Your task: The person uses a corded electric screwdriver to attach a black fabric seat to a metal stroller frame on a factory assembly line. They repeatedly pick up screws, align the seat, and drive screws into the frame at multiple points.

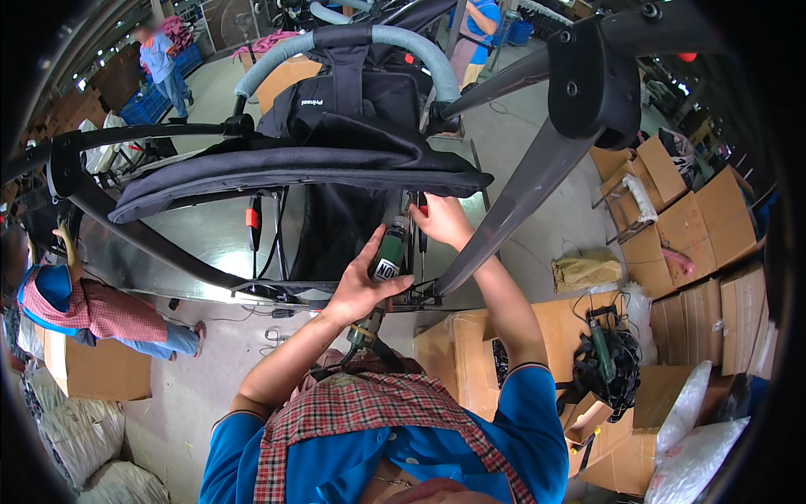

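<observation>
In front of me stands a stroller with a dark grey frame (525, 197) and a black fabric seat (344, 109). My left hand (353, 294) is wrapped round a green power screwdriver (389, 250), its thumb stretched out to the right. The tool's tip points away from me, in among the frame parts below the black fabric edge (294, 170). Close to that tip, my right hand (445, 221) has its fingers bent in at a red clip (423, 207) on a dark strut. The fabric partly hides those fingertips, and what they pinch is unclear.
A padded grey bumper bar (411, 42) arches over the seat's far end. Cardboard boxes (705, 227) crowd the right side. Another green power tool (602, 353) lies among black straps beside my right arm. A co-worker (101, 311) stands at left; others are farther back.
</observation>
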`<action>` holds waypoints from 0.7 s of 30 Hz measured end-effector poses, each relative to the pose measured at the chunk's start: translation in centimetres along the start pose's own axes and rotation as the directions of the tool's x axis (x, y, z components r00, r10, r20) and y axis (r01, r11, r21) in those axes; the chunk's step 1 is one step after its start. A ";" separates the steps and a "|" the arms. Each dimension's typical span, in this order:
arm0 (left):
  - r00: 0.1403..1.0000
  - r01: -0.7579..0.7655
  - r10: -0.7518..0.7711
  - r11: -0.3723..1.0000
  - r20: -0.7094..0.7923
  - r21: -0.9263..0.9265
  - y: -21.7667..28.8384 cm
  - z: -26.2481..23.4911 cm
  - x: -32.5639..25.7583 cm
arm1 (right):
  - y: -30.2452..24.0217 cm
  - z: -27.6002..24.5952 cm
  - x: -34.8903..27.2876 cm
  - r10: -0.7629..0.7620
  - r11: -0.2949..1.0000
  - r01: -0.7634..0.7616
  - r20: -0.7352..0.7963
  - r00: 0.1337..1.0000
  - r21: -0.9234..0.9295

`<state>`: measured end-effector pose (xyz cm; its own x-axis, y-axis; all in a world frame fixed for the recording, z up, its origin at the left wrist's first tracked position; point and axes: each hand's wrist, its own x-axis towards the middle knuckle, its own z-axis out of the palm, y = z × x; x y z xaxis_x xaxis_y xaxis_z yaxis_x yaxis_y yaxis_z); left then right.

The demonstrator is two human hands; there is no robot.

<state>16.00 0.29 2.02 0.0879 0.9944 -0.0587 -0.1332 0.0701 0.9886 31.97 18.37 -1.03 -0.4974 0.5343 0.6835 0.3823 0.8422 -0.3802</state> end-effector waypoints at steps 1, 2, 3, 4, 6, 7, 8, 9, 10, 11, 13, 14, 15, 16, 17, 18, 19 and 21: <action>1.000 -0.016 0.016 1.000 -0.010 0.009 -0.1 0.1 0.0 | 0.2 -0.4 -0.1 -0.054 0.997 0.054 -0.009 0.999 0.060; 0.999 -0.032 0.032 0.999 -0.021 0.018 -0.3 0.1 0.0 | 0.6 -0.7 0.0 -0.107 0.987 0.109 -0.021 0.994 0.119; 0.999 -0.035 0.036 0.999 -0.024 0.022 -0.2 0.2 0.0 | 0.9 -1.0 0.2 -0.159 0.971 0.163 -0.039 0.987 0.176; 0.999 -0.038 0.039 0.999 -0.028 0.026 -0.2 0.3 0.0 | 1.0 -1.0 0.4 -0.165 0.958 0.178 -0.076 0.983 0.225; 0.998 -0.044 0.045 0.999 -0.031 0.032 -0.2 0.3 0.0 | 2.3 -0.2 -0.2 -0.019 0.978 0.019 0.001 1.000 0.209; 0.998 -0.047 0.048 0.998 -0.029 0.034 -0.3 0.3 0.0 | 2.8 0.2 -0.4 0.054 0.979 -0.060 0.037 0.998 0.196; 0.998 -0.049 0.050 0.998 -0.028 0.037 -0.4 0.3 0.0 | 3.3 0.5 -0.7 0.031 0.979 -0.026 -0.019 0.999 0.201; 0.999 -0.041 0.041 0.999 -0.025 0.022 -0.4 0.3 0.0 | 2.9 0.5 -0.6 0.006 0.978 0.009 -0.072 0.997 0.208; 0.999 -0.032 0.032 0.999 -0.021 0.008 -0.3 0.3 0.0 | 2.5 0.6 -0.4 -0.019 0.976 0.045 -0.125 0.992 0.213; 1.000 -0.023 0.023 1.000 -0.018 -0.006 -0.3 0.3 0.0 | 2.5 0.7 -0.4 -0.008 0.981 0.027 -0.102 0.995 0.190; 1.000 -0.008 0.008 0.998 -0.014 -0.057 -0.4 0.5 0.0 | 2.6 0.5 -0.5 0.017 0.990 -0.009 -0.058 0.998 0.138; 1.000 -0.001 0.000 0.997 -0.013 -0.082 -0.5 0.6 0.0 | 3.1 0.6 -0.7 0.007 0.992 -0.001 -0.050 0.999 0.127; 1.000 -0.005 0.003 0.996 -0.017 -0.088 -0.5 0.7 0.0 | 3.6 0.7 -0.9 -0.004 0.994 0.008 -0.042 0.999 0.112; 1.000 -0.009 0.007 0.995 -0.022 -0.095 -0.5 0.9 0.0 | 4.1 0.9 -1.0 -0.014 0.995 0.018 -0.034 0.999 0.098; 1.000 -0.013 0.011 0.995 -0.027 -0.101 -0.4 1.1 0.0 | 4.6 1.1 -1.2 -0.010 0.981 0.018 -0.045 0.999 0.192; 1.000 -0.012 0.009 0.994 -0.027 -0.106 -0.4 1.1 0.0 | 4.6 1.3 -1.1 -0.006 0.957 0.021 -0.054 0.999 0.289; 1.000 -0.010 0.007 0.994 -0.026 -0.111 -0.4 1.0 0.0 | 4.6 1.5 -1.1 0.000 0.923 0.024 -0.062 0.998 0.383; 1.000 -0.013 0.010 0.993 -0.024 -0.117 -0.7 1.2 0.0 | 5.5 2.2 -1.7 0.140 0.918 -0.137 0.018 0.990 0.373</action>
<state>17.25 0.20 1.47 0.0627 0.9967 -0.0520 -0.2485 0.0661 0.9664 33.22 22.26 -5.64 -0.4529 0.6483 0.6120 0.1281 0.7267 -0.6749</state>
